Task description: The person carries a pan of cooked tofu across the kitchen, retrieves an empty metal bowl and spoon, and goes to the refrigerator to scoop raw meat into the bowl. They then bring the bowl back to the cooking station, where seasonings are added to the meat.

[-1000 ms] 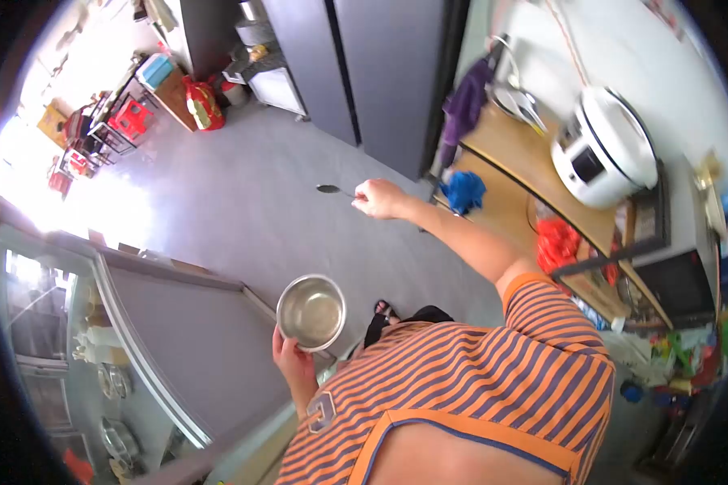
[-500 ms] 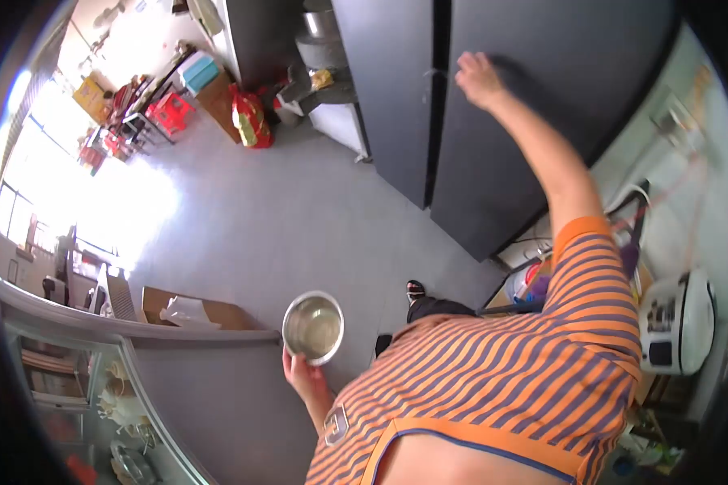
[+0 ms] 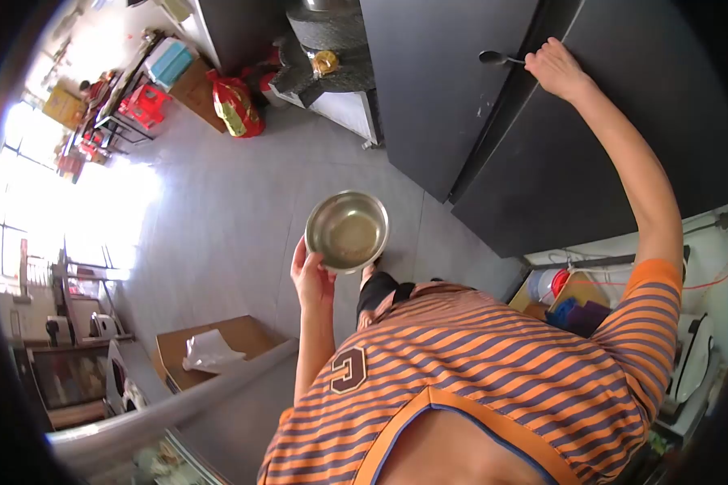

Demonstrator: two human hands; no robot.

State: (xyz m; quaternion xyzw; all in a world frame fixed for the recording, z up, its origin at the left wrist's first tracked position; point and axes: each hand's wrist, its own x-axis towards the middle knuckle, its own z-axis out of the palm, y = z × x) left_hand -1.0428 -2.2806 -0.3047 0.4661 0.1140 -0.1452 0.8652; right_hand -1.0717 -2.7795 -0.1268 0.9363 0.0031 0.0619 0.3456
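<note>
A round stainless steel bowl [image 3: 348, 230] is in my left hand [image 3: 310, 272], whose thumb and fingers grip the near left part of its rim. Yellowish shine covers the bowl's bottom; I cannot tell whether liquid lies in it. My right hand [image 3: 556, 69] is stretched out at the upper right, closed on the handle of a metal spoon [image 3: 492, 57]. The spoon's head points left across the gap between two tall dark doors. This hand is at the edge of the right dark door [image 3: 534, 178]; whether its hidden fingertips hook that edge cannot be seen. The left dark door [image 3: 437, 97] stands beside it.
A cardboard box [image 3: 174, 343] with white plastic stands at lower left, beside a grey counter [image 3: 251, 428]. A red and gold bag [image 3: 236, 105] sits on the grey floor [image 3: 226, 218]. Red stools [image 3: 144, 107] are farther back. A white appliance [image 3: 692, 356] stands at right.
The bowl has moved up and right with my left hand. My right hand has shifted right along the dark doors, and the spoon now shows clearly. The gap between the doors looks wider.
</note>
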